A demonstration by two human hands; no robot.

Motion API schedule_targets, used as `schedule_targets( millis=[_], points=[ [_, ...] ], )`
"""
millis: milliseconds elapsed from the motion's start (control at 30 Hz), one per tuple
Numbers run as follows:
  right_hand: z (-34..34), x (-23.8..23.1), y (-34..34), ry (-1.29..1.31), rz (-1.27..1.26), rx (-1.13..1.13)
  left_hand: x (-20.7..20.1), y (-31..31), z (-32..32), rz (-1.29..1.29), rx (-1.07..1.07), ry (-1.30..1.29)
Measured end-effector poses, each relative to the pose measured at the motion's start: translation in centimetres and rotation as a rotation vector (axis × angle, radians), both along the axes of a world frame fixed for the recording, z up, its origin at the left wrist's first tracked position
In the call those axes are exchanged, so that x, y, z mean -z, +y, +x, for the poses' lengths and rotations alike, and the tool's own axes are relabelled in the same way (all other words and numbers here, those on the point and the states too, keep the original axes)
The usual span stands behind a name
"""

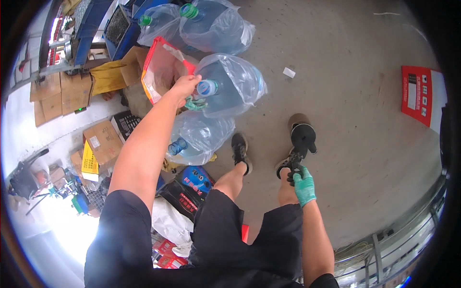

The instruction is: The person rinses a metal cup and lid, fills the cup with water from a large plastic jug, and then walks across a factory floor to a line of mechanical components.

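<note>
My bare left hand point(185, 90) is closed, its fingertips pinching at the rim of an open red-and-white bag point(156, 65). Just beside it is the white-capped neck of a large clear water bottle point(228, 84) wrapped in plastic film. A crumpled green glove point(195, 103) lies under that neck, below my fingers. On my right hand point(303, 186) is a green glove. That hand is closed around the dark handle of a tool with a round black head point(303, 137) and a brown cylindrical part, held above my right shoe; its exact kind is unclear.
More film-wrapped bottles point(211, 29) lie at the far left, and a blue-necked one point(201, 137) nearer. Cardboard boxes point(103, 141) and blue bins point(117, 31) line the left side. A red-and-white box point(417, 96) stands right; a metal rack point(377, 252) is at lower right.
</note>
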State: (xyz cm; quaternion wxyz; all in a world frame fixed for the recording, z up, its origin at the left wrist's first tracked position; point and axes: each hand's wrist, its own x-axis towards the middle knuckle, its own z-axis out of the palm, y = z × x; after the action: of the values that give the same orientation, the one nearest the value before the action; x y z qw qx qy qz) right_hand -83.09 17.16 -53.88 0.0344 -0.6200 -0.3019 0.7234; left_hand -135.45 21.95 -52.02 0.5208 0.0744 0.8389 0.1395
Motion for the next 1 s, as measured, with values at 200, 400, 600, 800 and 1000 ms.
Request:
schedule_targets(
  millis=[200,400,600,800,1000],
  points=[
    [2.7,0.1,3.0,-0.023,0.097,-0.095,-1.9,4.8,-0.2,0.018,0.801,0.09],
    [0.4,2.0,3.4,-0.067,0.128,0.027,-1.7,8.9,-1.2,-0.124,0.969,-0.107],
    [-8.3,1.5,2.5,0.042,0.059,0.13,-0.1,10.7,-2.2,0.015,1.245,-0.287],
    [-20.2,0.5,4.9,0.124,0.32,-0.071,0.0,10.9,-2.8,-0.069,1.371,-0.368],
    [-29.6,0.9,10.3,0.157,0.585,-0.373,0.7,11.2,-2.9,0.211,1.423,-0.4]
  ],
)
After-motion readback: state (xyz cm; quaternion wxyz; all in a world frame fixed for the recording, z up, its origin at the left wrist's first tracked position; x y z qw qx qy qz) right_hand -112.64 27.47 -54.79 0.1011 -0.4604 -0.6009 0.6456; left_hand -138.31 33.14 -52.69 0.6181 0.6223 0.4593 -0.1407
